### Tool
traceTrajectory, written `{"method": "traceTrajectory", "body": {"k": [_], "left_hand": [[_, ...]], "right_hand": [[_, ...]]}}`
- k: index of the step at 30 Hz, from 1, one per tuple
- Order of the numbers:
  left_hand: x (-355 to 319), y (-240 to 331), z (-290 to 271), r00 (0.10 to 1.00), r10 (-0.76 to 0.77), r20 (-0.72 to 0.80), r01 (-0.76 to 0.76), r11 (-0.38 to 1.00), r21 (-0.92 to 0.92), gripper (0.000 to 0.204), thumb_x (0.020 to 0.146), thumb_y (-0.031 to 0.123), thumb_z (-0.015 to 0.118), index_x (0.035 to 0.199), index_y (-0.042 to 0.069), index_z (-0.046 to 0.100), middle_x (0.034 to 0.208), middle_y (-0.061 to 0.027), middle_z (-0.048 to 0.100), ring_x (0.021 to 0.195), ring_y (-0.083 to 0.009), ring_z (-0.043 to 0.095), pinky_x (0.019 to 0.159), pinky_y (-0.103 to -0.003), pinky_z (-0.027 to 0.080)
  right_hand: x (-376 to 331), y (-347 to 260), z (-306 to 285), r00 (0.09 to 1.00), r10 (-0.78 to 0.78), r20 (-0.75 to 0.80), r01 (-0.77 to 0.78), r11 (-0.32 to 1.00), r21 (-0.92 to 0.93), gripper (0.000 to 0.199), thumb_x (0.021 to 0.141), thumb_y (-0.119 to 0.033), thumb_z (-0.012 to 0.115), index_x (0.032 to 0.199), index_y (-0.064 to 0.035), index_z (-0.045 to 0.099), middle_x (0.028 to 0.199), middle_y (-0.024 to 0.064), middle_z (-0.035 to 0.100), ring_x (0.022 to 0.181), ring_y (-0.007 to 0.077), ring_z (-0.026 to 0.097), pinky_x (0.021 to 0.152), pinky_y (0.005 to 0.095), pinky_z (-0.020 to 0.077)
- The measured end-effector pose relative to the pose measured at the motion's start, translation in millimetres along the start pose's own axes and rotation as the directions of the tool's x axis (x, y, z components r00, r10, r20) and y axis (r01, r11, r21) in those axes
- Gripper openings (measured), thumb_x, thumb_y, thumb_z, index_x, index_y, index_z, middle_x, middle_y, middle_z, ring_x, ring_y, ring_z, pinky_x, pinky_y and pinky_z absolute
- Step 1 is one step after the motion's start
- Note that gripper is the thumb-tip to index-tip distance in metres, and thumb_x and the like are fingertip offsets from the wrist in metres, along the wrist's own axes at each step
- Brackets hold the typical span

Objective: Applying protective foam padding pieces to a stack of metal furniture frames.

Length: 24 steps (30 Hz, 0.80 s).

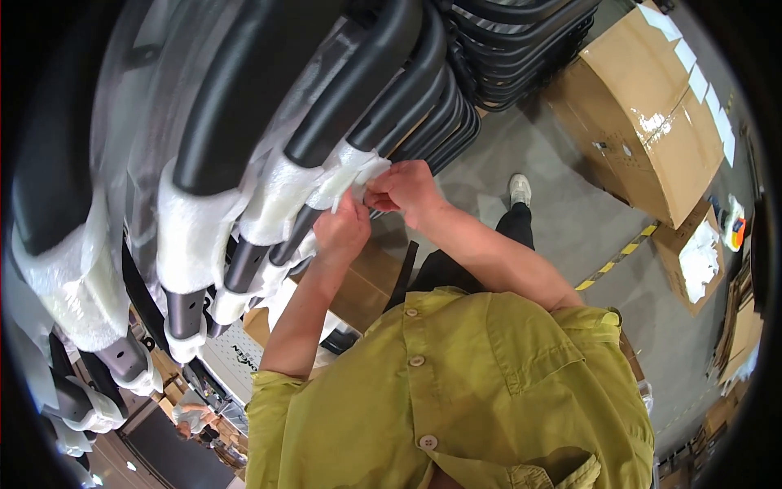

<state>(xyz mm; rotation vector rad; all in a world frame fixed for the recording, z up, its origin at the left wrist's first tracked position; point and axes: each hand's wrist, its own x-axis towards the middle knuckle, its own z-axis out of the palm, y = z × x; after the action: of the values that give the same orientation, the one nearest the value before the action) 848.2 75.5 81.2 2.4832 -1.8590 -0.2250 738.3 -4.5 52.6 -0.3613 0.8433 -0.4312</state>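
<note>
White foam [345, 169] wraps around a black tube [397, 99] slanting down to the left, with the right hand [407, 192] pinching the foam's right edge and the left hand [342, 230] just below, its grip hard to tell.

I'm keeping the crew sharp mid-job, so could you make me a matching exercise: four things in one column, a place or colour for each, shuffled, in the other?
Things
1. Foam
2. Shoe
3. Striped tape
4. Big box

Places and colours
A. Yellow and black, on the grey floor
B. Brown, toward the upper right
C. White, around a black tube, by the left hand and right hand
D. Whitish, below a black trouser leg

Pairs: 1-C, 2-D, 3-A, 4-B
</note>
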Motion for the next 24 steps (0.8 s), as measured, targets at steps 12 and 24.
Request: {"method": "traceTrajectory", "body": {"k": [12,24], "left_hand": [[1,-24,40,0.878,0.242,-0.414,-0.208,0.97,0.125,0.053,0.065,0.021,0.064,0.114,0.012,0.045,0.09,-0.011,0.06,0.063,-0.0276,0.06,0.051,-0.037,0.048],[13,-13,23,0.838,0.15,-0.525,-0.217,0.974,-0.068,0.034,0.072,0.041,0.061,0.091,0.012,0.062,0.072,-0.012,0.062,0.059,-0.0281,0.059,0.049,-0.035,0.047]], "right_hand": [[-1,-18,5,0.968,0.247,0.039,-0.25,0.959,0.13,0.011,0.073,-0.002,0.052,0.079,0.0058,0.056,0.079,0.015,0.059,0.072,0.0237,0.06,0.069,0.0353,0.0499],[-13,-26,-20,0.982,0.147,0.117,-0.138,0.987,-0.083,0.018,0.071,-0.001,0.05,0.087,0.0055,0.055,0.08,0.0167,0.059,0.074,0.028,0.06,0.069,0.0369,0.0508]]}}
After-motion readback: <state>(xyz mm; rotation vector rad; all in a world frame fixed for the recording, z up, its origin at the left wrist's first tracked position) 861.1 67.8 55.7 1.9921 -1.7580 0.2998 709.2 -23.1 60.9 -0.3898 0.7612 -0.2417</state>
